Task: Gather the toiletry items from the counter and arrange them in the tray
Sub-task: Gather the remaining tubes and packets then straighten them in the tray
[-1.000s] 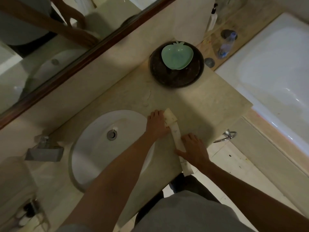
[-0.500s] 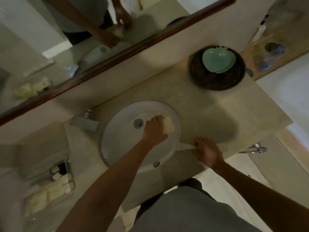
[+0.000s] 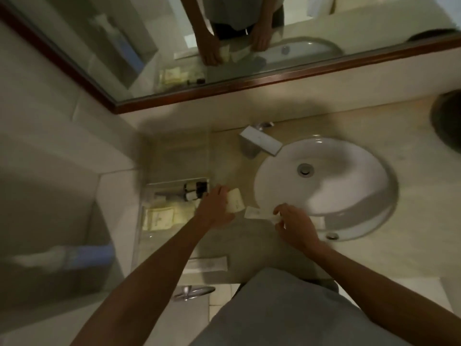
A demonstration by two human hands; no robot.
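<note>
Head view: the round white sink (image 3: 326, 186) serves as the landmark. Left of it lies a strip of bare beige counter (image 3: 224, 156), and beyond that strip a clear, straight-walled tray (image 3: 147, 196) stands against the tiled wall. The counter's front edge runs just below the sink and the hands.

The left hand (image 3: 214, 208) is closed on a pale, square, paper-wrapped packet (image 3: 234, 199), held beside the tray's right edge, left of the sink. The right hand (image 3: 294, 223) pinches one end of a long, flat white sachet (image 3: 257, 212) at the sink's lower-left rim. Inside the tray lie cream packets (image 3: 162, 216) and small dark-capped bottles (image 3: 195, 191). A flat metal tap (image 3: 260, 142) sits at the sink's upper left; a dark round bowl (image 3: 449, 121) is far to its right.

Half a second ago the left hand held the packet over the basin; now both hands are further left, nearer the tray.
</note>
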